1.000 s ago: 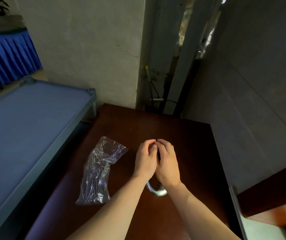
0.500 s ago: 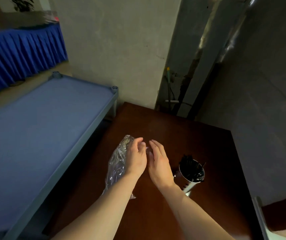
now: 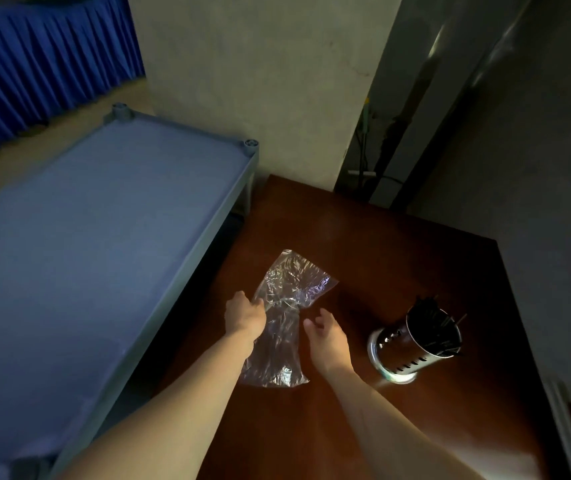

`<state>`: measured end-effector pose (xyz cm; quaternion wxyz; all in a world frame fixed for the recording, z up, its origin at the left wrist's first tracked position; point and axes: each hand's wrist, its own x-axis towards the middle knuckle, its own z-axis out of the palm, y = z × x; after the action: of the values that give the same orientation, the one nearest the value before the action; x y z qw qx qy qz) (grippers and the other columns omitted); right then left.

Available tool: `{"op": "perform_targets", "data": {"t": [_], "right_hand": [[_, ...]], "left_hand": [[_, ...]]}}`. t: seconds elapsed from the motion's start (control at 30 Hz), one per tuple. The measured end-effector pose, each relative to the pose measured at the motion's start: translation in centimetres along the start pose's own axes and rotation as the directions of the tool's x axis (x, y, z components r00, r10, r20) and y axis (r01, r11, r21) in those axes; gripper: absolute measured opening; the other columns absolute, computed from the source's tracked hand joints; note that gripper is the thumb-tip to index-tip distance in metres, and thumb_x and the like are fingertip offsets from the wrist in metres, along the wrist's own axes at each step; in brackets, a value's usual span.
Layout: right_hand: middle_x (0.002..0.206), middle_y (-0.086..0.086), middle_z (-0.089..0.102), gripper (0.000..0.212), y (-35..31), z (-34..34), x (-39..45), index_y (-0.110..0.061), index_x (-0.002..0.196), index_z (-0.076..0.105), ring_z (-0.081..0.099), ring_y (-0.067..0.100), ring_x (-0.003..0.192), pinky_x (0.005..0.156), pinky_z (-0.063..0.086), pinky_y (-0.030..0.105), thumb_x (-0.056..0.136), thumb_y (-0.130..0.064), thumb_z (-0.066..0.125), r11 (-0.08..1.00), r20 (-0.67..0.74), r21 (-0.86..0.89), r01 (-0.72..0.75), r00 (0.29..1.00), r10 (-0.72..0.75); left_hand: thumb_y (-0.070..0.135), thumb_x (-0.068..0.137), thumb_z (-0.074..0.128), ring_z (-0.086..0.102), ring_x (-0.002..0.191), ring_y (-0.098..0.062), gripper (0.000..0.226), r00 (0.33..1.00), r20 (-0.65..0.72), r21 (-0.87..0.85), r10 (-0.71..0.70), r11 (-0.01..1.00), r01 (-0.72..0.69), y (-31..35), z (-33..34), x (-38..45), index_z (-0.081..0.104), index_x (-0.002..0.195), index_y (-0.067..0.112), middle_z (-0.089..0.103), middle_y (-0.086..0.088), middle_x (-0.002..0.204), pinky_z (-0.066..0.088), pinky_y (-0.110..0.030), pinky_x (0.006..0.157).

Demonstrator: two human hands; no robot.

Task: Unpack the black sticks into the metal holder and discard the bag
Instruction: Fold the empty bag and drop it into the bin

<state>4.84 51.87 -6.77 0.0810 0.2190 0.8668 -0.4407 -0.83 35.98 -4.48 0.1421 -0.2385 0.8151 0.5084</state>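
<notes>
**Bag being gathered for discarding**

The unpacking step is judged done; the discarding step is in hand. Nearest, the clear bag (image 3: 284,327) is lain flat on the dark counter (image 3: 398,244) between the two hands and looks emptied. Its left edge is pinched by the left hand (image 3: 244,315), fingers curled on the plastic. The right hand (image 3: 327,336) is held just beside the bag's right edge, fingers loosely bent, nothing gripped. To the right of the right hand, the metal holder (image 3: 412,344) is stood apart from the bag, with the black sticks (image 3: 434,327) already inside it. Next, the thin plastic is to be bunched up and lifted clear. No bin can be seen, so one must be found.
</notes>
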Motion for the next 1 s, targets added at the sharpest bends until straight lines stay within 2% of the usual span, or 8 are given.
{"op": "perform_targets", "data": {"t": [0.13,0.2,0.3,0.43,0.6,0.67,0.87,1.0], "right_hand": [[0.131,0.002,0.063,0.058,1.2,1.4,0.6,-0.012,0.15,0.04,0.059,0.021,0.121,0.1,0.043,0.03,0.101,-0.041,0.054,0.984,0.024,0.102,-0.146,0.989,0.144],[0.128,0.005,0.064,0.06,1.7,2.2,0.9,-0.009,0.149,0.041,0.061,0.023,0.12,0.106,0.047,0.041,0.1,-0.042,0.055,0.964,0.04,0.184,-0.19,0.982,0.186],[0.123,0.007,0.067,0.059,1.9,3.2,1.3,-0.008,0.147,0.043,0.067,0.02,0.108,0.1,0.052,0.046,0.1,-0.041,0.056,0.93,0.057,0.29,-0.226,0.974,0.219],[0.111,0.005,0.07,0.045,1.2,3.6,1.7,-0.013,0.134,0.053,0.067,0.016,0.084,0.082,0.06,0.039,0.098,-0.039,0.061,0.876,0.109,0.395,-0.278,0.961,0.256],[0.083,0.008,0.078,0.015,1.0,3.5,2.0,-0.01,0.105,0.07,0.064,0.013,0.06,0.052,0.05,0.023,0.097,-0.022,0.067,0.86,0.073,0.449,-0.244,0.969,0.236],[0.077,0.006,0.077,0.006,0.9,3.3,2.1,-0.013,0.098,0.071,0.064,0.01,0.055,0.042,0.044,0.018,0.095,-0.018,0.069,0.865,0.045,0.438,-0.245,0.967,0.251],[0.069,0.008,0.073,0.006,-0.9,1.9,2.1,-0.007,0.092,0.068,0.06,0.013,0.05,0.044,0.045,0.024,0.092,-0.012,0.072,0.826,0.019,0.527,-0.201,0.974,0.225],[0.056,0.005,0.063,0.018,-2.5,0.0,1.8,-0.002,0.093,0.063,0.045,0.01,0.031,0.03,0.032,0.02,0.093,-0.017,0.072,0.84,0.002,0.525,-0.14,0.987,0.163]], "left_hand": [[0.018,0.105,0.053,0.045,0.141,-0.038,0.054,0.99,0.06,-0.081,-0.124,0.988,0.129,-1.2,0.4,1.1,0.035,0.152,0.001,0.044,-0.019,0.156,0.041,-0.045,0.111],[0.017,0.104,0.055,0.049,0.137,-0.035,0.053,0.983,0.085,-0.134,-0.16,0.976,0.171,-1.9,0.7,1.5,0.037,0.152,0.004,0.045,-0.018,0.155,0.043,-0.044,0.107],[0.015,0.102,0.059,0.06,0.116,-0.028,0.042,0.985,0.1,-0.148,-0.142,0.977,0.156,-3.0,1.2,2.1,0.051,0.141,0.002,0.06,-0.018,0.137,0.046,-0.035,0.088],[0.007,0.098,0.064,0.07,0.097,-0.027,0.03,0.984,0.116,-0.203,-0.137,0.966,0.159,-3.9,1.4,2.5,0.062,0.128,0.002,0.071,-0.017,0.117,0.059,-0.041,0.089],[0.001,0.097,0.064,0.067,0.067,-0.02,0.014,0.991,0.082,-0.258,-0.108,0.958,0.126,-3.6,0.6,2.4,0.071,0.11,0.0,0.072,-0.014,0.087,0.046,-0.014,0.041],[-0.003,0.096,0.064,0.07,0.072,-0.026,0.013,0.992,0.076,-0.306,-0.105,0.944,0.124,-3.3,0.3,2.4,0.071,0.106,-0.001,0.072,-0.017,0.09,0.05,-0.017,0.042],[0.001,0.099,0.06,0.071,0.058,-0.021,0.011,0.992,0.098,-0.382,-0.079,0.918,0.11,-1.4,-0.6,2.3,0.068,0.107,0.0,0.07,-0.011,0.078,0.054,-0.026,0.049],[-0.002,0.097,0.058,0.076,0.073,-0.023,0.024,0.986,0.162,-0.369,-0.029,0.925,0.088,0.4,-1.8,2.2,0.06,0.119,0.008,0.074,-0.01,0.094,0.06,-0.032,0.061]]}}
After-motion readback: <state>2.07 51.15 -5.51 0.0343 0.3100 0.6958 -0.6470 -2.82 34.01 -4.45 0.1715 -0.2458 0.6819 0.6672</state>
